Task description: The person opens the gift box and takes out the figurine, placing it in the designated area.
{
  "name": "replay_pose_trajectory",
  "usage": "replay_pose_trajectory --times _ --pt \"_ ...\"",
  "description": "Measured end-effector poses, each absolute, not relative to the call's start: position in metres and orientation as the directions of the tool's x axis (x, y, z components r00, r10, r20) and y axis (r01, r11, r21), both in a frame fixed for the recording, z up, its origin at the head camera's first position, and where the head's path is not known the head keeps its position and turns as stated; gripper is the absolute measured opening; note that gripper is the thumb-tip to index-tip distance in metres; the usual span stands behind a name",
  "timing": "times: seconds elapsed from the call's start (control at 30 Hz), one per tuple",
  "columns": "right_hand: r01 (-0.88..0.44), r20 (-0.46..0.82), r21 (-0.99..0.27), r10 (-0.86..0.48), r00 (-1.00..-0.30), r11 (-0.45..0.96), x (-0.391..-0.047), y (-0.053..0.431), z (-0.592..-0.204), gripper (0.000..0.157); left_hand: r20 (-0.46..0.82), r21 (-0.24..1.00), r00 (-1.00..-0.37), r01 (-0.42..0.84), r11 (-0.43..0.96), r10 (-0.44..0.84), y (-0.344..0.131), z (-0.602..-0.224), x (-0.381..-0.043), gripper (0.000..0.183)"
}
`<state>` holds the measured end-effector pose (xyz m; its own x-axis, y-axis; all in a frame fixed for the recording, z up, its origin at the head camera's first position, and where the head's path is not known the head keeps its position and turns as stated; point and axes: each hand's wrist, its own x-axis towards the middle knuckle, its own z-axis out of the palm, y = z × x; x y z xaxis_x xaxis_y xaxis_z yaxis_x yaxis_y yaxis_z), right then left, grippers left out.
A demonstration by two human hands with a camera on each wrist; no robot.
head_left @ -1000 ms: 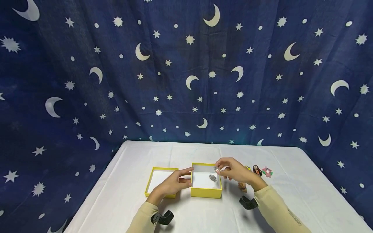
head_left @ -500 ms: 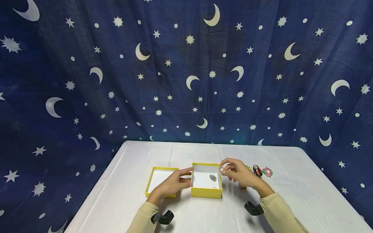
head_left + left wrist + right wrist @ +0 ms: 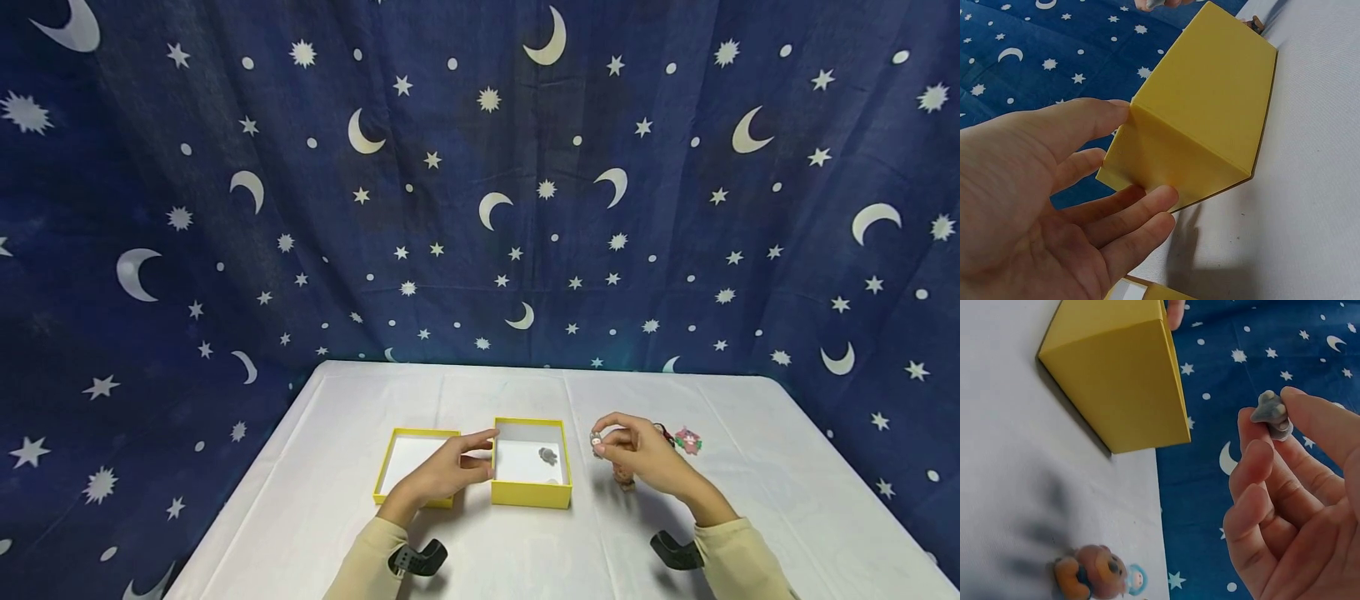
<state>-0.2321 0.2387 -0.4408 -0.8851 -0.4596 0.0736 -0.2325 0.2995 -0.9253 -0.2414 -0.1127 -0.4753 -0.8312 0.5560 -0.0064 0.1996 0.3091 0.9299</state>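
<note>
As fingers point(image 3: 1319, 419) pinch figurine point(image 3: 1272, 417) — box point(image 3: 531, 495) near, dark toy point(image 3: 665, 433) half-hidden

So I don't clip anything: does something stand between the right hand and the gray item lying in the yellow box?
Yes: the right wall of the yellow box stands between the right hand and the gray item. The box is open on top, so reaching over looks workable, though the fingers hold a small gray figure.
</note>
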Motion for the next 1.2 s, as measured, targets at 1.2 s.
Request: replay_pose_trajectory --times 1.2 --pt "-0.311 0.126 -0.832 -0.391 -0.912 0.459 -0.236 0.306 -0.447 0.028 -0.014 0.927 -0.831 0.198 0.319 0.557 -0.113 -0.474 -0.242 0.063"
